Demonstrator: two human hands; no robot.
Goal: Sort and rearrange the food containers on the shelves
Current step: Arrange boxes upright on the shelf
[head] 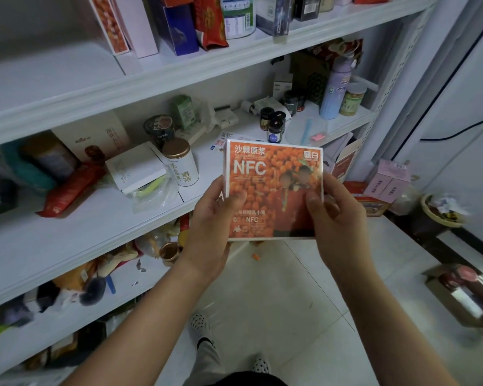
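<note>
While the white shelves (162, 207) are standing on the left, the left hand (211, 227) and right hand (336, 218) are both gripping the orange NFC box (273, 188) upright, near the middle shelf's front edge.

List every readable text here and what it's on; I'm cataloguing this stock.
"沙棘原浆": top of the orange box.
"NFC": large, just below that.
"0 NFC": small, near its bottom edge.
White tin, dark jars and everything else: lettering too blurred to read.

box (273, 188): orange, berry print, white letters | slippers (200, 327): white, black dots
</note>
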